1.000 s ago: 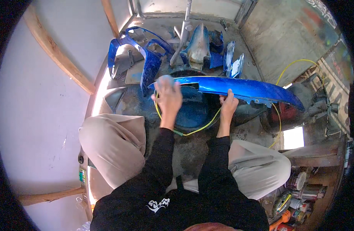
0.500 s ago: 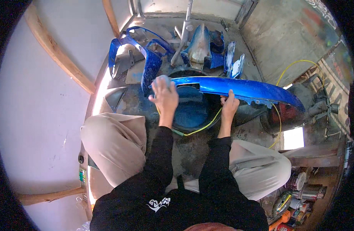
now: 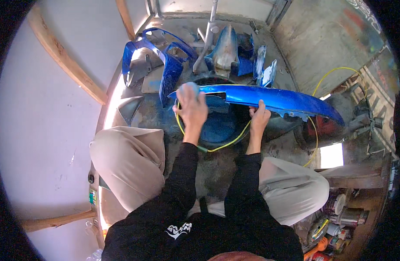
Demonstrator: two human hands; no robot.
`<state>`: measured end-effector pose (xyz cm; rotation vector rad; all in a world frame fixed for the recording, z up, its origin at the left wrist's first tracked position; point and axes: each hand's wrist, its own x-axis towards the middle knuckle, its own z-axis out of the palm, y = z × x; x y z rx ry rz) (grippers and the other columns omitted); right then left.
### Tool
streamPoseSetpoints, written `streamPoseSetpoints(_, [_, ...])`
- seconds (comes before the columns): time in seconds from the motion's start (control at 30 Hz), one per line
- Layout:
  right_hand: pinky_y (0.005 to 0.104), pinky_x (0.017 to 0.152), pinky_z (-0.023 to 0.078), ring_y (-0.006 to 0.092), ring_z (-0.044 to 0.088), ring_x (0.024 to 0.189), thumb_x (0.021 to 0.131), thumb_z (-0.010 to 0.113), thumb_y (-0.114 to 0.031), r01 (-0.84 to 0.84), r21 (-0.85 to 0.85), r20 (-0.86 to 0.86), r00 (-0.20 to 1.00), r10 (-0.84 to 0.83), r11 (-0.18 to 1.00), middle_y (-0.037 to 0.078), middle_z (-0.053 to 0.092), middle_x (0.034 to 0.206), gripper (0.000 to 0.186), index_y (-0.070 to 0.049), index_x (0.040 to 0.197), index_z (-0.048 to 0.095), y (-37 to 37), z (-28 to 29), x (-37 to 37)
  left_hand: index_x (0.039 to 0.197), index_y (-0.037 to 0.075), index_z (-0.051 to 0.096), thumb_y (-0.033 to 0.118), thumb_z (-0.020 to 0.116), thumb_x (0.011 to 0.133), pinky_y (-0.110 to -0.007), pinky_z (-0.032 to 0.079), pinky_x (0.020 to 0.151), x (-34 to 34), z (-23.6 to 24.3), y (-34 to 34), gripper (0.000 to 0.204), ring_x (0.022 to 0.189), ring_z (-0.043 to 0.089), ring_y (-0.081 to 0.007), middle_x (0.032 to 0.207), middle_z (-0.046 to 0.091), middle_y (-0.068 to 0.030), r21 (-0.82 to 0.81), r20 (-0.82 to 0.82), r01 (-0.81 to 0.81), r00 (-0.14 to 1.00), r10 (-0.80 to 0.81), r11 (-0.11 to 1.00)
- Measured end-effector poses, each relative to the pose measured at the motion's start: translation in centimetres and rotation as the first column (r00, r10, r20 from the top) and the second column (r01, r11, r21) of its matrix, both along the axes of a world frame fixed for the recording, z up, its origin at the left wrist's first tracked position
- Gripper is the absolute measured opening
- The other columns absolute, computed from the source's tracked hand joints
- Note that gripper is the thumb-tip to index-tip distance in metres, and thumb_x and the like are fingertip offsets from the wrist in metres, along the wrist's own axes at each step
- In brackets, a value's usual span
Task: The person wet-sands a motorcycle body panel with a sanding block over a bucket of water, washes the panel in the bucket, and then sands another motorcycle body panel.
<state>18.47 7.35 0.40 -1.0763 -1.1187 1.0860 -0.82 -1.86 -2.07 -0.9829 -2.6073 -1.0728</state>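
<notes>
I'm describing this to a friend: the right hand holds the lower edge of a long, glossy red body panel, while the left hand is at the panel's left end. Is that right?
Not quite: in the head view, the body panel is glossy blue, not red. The right hand does hold its lower edge, with the left hand at its left end.

Left hand (image 3: 193, 112) palm down, fingers (image 3: 190, 94) blurred, right hand (image 3: 259, 120) curled, both forearms (image 3: 185, 167) extended forward

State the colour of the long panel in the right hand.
The panel is glossy blue, best seen in the head view.
</notes>
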Motion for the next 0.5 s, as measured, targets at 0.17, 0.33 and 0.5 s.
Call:
streamPoseSetpoints(0.17, [0.0329,0.053,0.043,0.0146,0.053,0.053,0.104,0.059,-0.037,0.013,0.003,0.023,1.000,-0.013,1.000,0.008,0.060,0.059,0.058,0.001,0.059,0.060,0.4,-0.4,0.0,0.150,0.006,0.047,0.044,0.054,0.102,-0.069,0.027,0.106,2.8,1.2,0.5,0.062,0.152,0.029,-0.0394,0.163,0.038,-0.0178,-0.120,-0.103,0.159,0.980,-0.171,0.980])
streamPoseSetpoints(0.33, [0.0339,0.052,0.042,0.0151,0.054,0.053,0.104,0.058,-0.038,0.064,0.101,0.201,0.976,-0.083,0.993,0.007,0.061,0.060,0.058,0.001,0.060,0.061,0.6,-0.7,0.4,0.146,0.011,0.052,0.041,0.058,0.099,-0.061,0.024,0.108,10.3,3.9,1.0,0.056,0.151,0.032,-0.0315,0.160,0.044,-0.0115,0.126,-0.228,0.459,0.876,-0.425,0.879])
streamPoseSetpoints(0.5, [0.0321,0.052,0.043,0.0148,0.055,0.055,0.104,0.058,-0.038,-0.035,0.037,0.007,0.999,0.034,0.999,0.007,0.062,0.062,0.057,0.001,0.064,0.063,0.4,-0.7,0.3,0.152,0.014,0.048,0.045,0.052,0.104,-0.070,0.030,0.102,1.2,1.4,-0.2,0.057,0.150,0.034,-0.0324,0.163,0.039,-0.0081,-0.111,-0.082,0.134,0.986,-0.144,0.985])
